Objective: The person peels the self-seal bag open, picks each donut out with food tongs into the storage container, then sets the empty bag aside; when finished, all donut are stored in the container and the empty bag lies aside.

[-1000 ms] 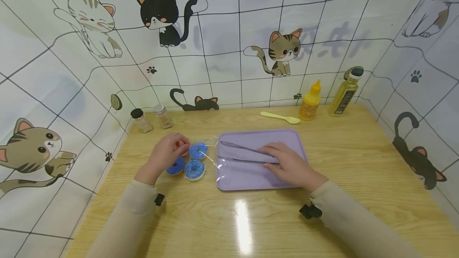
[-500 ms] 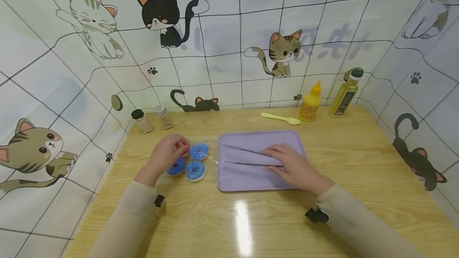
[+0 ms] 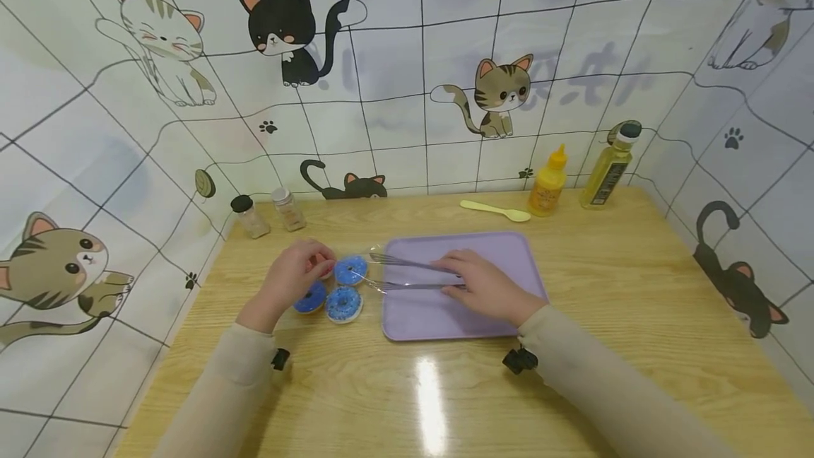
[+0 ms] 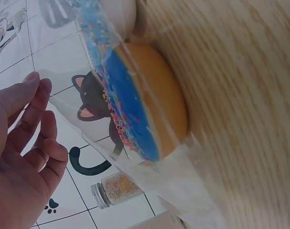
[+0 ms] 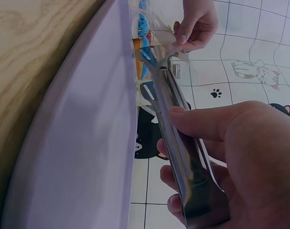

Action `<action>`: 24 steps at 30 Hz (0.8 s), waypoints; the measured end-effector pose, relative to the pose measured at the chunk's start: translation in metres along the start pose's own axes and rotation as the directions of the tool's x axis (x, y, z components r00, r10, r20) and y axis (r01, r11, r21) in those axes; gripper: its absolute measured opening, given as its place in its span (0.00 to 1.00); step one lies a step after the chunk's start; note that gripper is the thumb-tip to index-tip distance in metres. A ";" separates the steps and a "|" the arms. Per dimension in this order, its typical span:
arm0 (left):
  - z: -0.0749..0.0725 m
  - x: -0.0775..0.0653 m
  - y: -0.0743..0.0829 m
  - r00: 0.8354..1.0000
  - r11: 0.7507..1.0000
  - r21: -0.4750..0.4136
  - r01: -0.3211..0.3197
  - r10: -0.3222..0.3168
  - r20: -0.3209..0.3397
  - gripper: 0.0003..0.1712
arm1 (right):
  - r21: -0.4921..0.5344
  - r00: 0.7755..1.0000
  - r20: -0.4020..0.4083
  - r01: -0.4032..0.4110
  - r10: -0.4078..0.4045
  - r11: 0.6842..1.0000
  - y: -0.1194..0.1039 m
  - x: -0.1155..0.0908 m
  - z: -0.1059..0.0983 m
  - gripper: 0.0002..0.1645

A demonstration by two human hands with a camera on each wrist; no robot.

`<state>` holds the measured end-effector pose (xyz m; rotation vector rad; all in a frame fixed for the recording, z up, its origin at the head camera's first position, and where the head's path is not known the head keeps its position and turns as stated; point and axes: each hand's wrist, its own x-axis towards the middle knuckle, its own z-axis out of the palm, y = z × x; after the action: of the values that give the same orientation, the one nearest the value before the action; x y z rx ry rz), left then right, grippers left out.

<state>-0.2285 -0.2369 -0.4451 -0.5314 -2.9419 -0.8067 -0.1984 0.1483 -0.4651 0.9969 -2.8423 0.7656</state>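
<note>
My left hand (image 3: 292, 281) pinches the edge of a clear plastic bag (image 4: 168, 176) between thumb and forefinger. Ring doughnuts lie in or under the film: a sprinkled blue one (image 3: 344, 304), a dark blue one (image 3: 310, 297), a lighter blue one (image 3: 350, 271), and a reddish one partly hidden behind my fingers. My right hand (image 3: 483, 285) grips metal tongs (image 5: 202, 191), thumb on one arm and fingers on the other. The tongs' spread tips reach past the left edge of a lilac tray (image 3: 445, 320), near the bag's opening; whether they touch the film I cannot tell.
Two small seasoning jars, one black-capped (image 3: 250, 218) and one white-capped (image 3: 289, 210), stand at the back left. Behind the tray lie a pale yellow spoon (image 3: 496, 210), a yellow squeeze bottle (image 3: 547, 184) and an oil bottle (image 3: 610, 168). A cat-patterned wall covering (image 3: 394, 126) borders the wooden table.
My right hand drew back slightly to the right, then moved left with the tongs, bringing their tips over the bag's opening. The left hand stays at the bag.
</note>
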 end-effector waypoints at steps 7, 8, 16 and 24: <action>0.001 0.000 -0.002 1.000 1.000 0.004 -0.010 0.010 -0.004 0.04 | 0.005 0.999 0.030 -0.015 0.015 1.000 -0.007 0.015 0.006 0.30; 0.001 -0.001 -0.002 1.000 1.000 0.005 -0.012 0.012 -0.005 0.04 | 0.010 0.999 0.037 -0.019 0.019 1.000 -0.007 0.016 0.008 0.30; 0.001 0.003 0.001 0.999 0.999 0.024 -0.042 0.042 -0.006 0.05 | -0.004 0.998 0.056 -0.041 0.041 0.999 -0.006 0.026 0.014 0.32; 0.002 0.003 -0.005 0.999 0.999 0.035 -0.040 0.041 -0.020 0.05 | -0.023 0.999 0.043 -0.030 0.031 0.999 -0.013 0.030 0.020 0.31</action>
<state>-0.2325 -0.2390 -0.4494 -0.5749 -2.9107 -0.7505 -0.2118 0.1130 -0.4708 0.9815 -2.9028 0.7220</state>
